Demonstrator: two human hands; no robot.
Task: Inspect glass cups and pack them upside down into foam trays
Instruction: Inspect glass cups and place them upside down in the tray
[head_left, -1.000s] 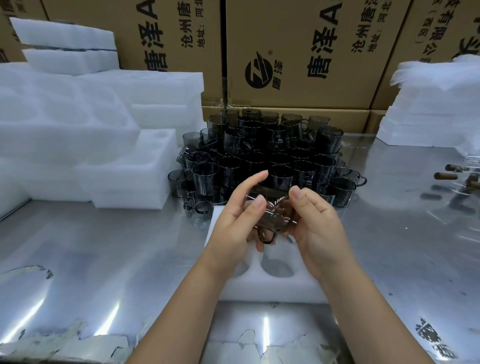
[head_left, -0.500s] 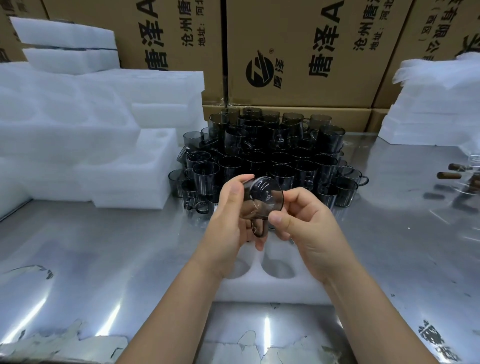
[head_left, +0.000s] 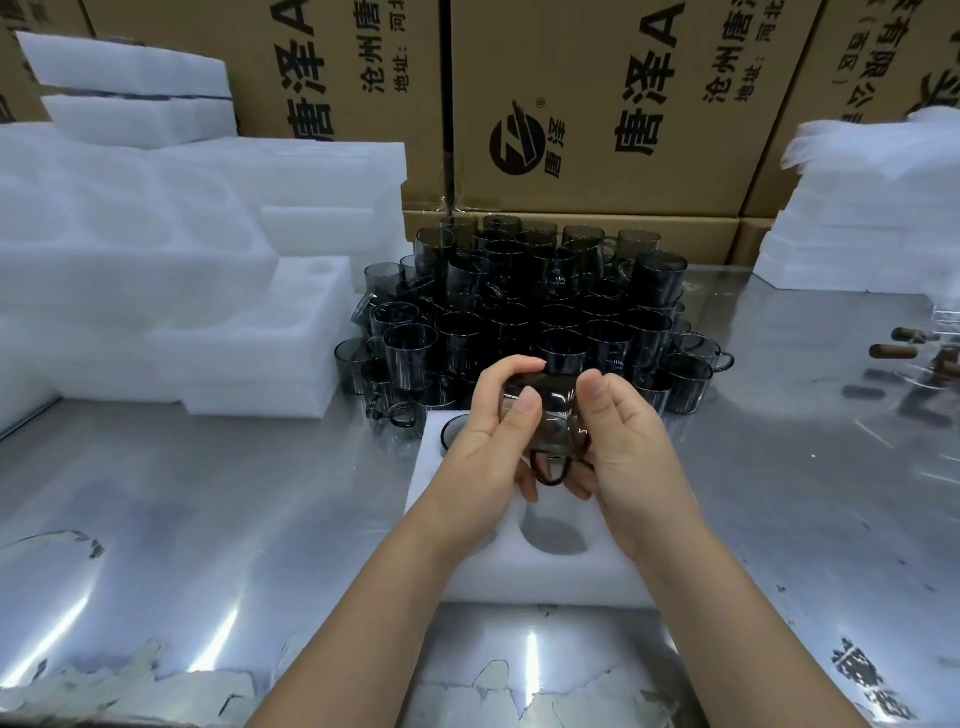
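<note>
Inspection step in hand: left hand (head_left: 485, 452) & right hand (head_left: 626, 447) pinch one glass cup (head_left: 545, 415) betw. fingertips, just above foam tray (head_left: 545, 579) on table (head_left: 208, 519); next move likely needs rim turned down, seated in empty pocket (head_left: 556, 535).

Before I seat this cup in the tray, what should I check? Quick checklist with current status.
1. Cup gripped by left hand and right hand: ok.
2. Cup held above the foam tray: ok.
3. Near pocket empty: ok.
4. Cup turned mouth down: cannot tell.
5. Glass free of chips and cracks: cannot tell.
</note>
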